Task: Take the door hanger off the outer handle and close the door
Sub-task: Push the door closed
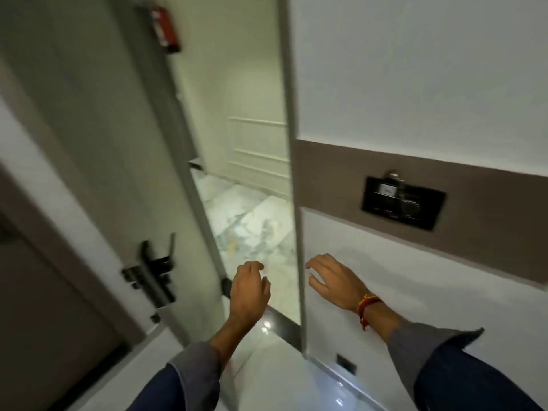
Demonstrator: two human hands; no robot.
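Note:
The pale door (98,149) stands ajar on the left, swung towards me, with a black lever handle and lock plate (152,275) on its inner face. A small dark piece (226,287) sticks out past the door's edge; it may be the outer handle. No door hanger shows. My left hand (249,287) hovers in the gap just beside that dark piece, fingers apart and holding nothing. My right hand (332,281) is spread near the white wall to the right of the door frame (298,203), also holding nothing, with a red thread on its wrist.
Through the gap I see a corridor with a marble floor (252,221) and a panelled white wall. A red fire extinguisher (166,28) hangs up high. A black switch panel (403,201) sits on the brown band of the right wall. A glossy floor lies below me.

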